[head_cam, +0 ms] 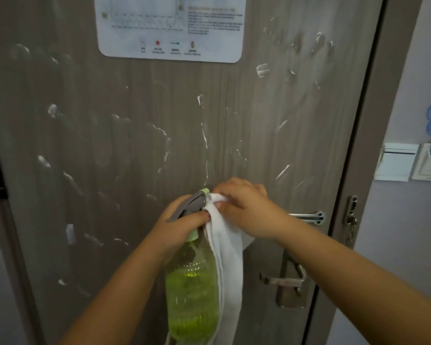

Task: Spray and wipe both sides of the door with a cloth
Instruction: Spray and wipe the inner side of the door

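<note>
Left hand [182, 217] curled round the neck of a green spray bottle [192, 290] at six o'clock, right hand [244, 207] pinching the white cloth [228, 265] hanging beside the bottle, foam-streaked grey door [159, 145] behind, lever handle [281, 280] at four o'clock, laminated notice [169, 26] at twelve.

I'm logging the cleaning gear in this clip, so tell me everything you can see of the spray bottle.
The spray bottle is clear plastic, holding yellow-green liquid to roughly two thirds. It has a pale green collar and nozzle tip and a grey trigger head. It hangs roughly upright before the door, nozzle towards it. The left hand grips its neck and trigger; the white cloth drapes against its right side, pinched at the top by the right hand.
</note>
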